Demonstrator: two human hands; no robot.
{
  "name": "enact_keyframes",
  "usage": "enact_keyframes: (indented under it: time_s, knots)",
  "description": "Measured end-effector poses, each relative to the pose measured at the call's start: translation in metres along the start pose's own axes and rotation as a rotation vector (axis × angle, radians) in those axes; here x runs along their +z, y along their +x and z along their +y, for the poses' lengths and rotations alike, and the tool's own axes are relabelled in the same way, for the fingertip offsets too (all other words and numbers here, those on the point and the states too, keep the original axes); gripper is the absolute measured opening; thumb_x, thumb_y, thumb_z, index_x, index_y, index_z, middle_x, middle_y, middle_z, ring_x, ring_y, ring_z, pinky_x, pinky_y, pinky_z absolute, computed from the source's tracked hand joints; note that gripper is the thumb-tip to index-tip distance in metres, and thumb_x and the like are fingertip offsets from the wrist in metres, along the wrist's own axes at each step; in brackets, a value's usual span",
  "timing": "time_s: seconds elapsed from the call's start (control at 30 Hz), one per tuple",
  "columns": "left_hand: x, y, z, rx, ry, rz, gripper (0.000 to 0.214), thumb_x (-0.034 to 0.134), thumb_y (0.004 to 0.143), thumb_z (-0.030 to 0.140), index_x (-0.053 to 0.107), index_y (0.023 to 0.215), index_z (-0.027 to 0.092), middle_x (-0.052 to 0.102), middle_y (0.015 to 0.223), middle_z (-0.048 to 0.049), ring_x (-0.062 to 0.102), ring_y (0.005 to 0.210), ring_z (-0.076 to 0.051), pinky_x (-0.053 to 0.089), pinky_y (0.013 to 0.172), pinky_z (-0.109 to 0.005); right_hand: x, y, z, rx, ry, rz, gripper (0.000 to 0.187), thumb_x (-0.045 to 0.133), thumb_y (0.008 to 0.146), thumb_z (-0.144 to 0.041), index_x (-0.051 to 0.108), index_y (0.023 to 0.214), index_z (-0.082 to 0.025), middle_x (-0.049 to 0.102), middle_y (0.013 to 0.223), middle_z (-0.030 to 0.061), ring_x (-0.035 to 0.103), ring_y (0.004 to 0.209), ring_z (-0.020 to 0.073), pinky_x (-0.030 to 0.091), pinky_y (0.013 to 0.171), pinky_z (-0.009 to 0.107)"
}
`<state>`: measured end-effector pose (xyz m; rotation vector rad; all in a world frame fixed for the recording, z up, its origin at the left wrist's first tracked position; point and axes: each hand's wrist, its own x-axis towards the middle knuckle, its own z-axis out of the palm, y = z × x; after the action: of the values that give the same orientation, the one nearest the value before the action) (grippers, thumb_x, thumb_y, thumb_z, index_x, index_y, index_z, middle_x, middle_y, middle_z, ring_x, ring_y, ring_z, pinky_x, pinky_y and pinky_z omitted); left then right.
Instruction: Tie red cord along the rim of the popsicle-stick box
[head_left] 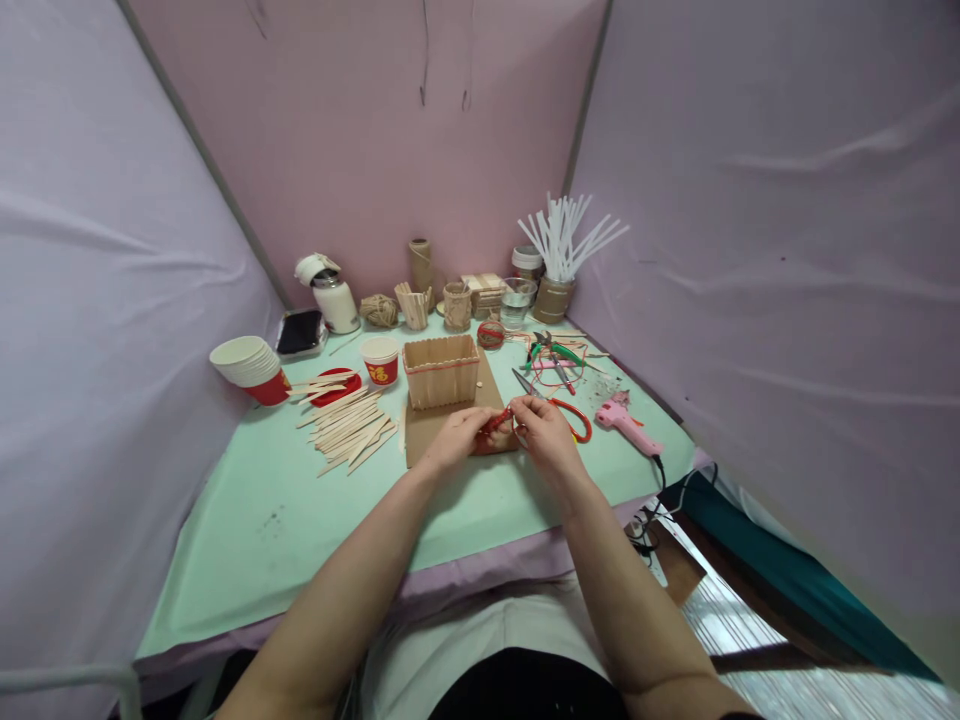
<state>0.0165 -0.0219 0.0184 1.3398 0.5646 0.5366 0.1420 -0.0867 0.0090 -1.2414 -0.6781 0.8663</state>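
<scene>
My left hand (pixel 463 432) is closed around a piece of red cord (pixel 495 422), which looks twisted or braided. Fingertips of my right hand (pixel 546 436) pinch the same cord at its right end. Just behind my hands stands an open box of wooden craft sticks (pixel 441 380), with a red line along its upper edge. It rests on a brown cardboard sheet (pixel 420 440). Beside my right hand lie scissors (pixel 583 420) with red-orange handles, partly hidden by the hand.
Loose craft sticks (pixel 349 430), a paper cup (pixel 380 362) and stacked cups (pixel 251 370) stand left. A pink glue gun (pixel 630 428) with its cable lies right. Green-handled pliers (pixel 555 352), a red cord ball (pixel 491 334), a water glass (pixel 517 305) and white sticks (pixel 562 240) stand behind.
</scene>
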Motion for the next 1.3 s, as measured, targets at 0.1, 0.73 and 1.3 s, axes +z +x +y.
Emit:
enact_keyframes:
  time_s: [0.1,0.73,1.3]
  knots:
    - [0.001,0.000,0.001,-0.044,-0.169,-0.078,0.043,0.052,0.077,0.050,0.068,0.081,0.010,0.065,0.081,-0.0100,0.056,0.066,-0.013,0.045,0.065,-0.027,-0.002,-0.001,-0.002,0.019,-0.002,0.001,0.032,0.069,0.061,-0.045,0.056,0.067,-0.017,0.043,0.051,-0.0066,0.033,0.044,0.0061,0.023,0.044,0.022]
    - [0.000,-0.001,-0.002,0.174,0.401,0.196,0.025,0.059,0.074,0.035,0.070,0.081,0.013,0.069,0.077,-0.0066,0.060,0.069,-0.016,0.045,0.060,-0.024,0.004,-0.009,-0.009,-0.138,-0.281,0.014,0.025,0.061,0.069,-0.042,0.059,0.067,-0.018,0.056,0.060,-0.0009,0.049,0.059,0.0136,0.035,0.054,0.025]
    - [-0.001,-0.004,-0.001,0.395,0.625,0.325,0.025,0.052,0.080,0.032,0.068,0.071,0.014,0.063,0.068,-0.0038,0.055,0.065,-0.013,0.039,0.059,-0.024,0.012,-0.013,-0.007,-0.260,-0.415,0.061,0.020,0.055,0.076,-0.037,0.060,0.072,-0.018,0.061,0.071,0.0025,0.052,0.066,0.0156,0.039,0.062,0.027]
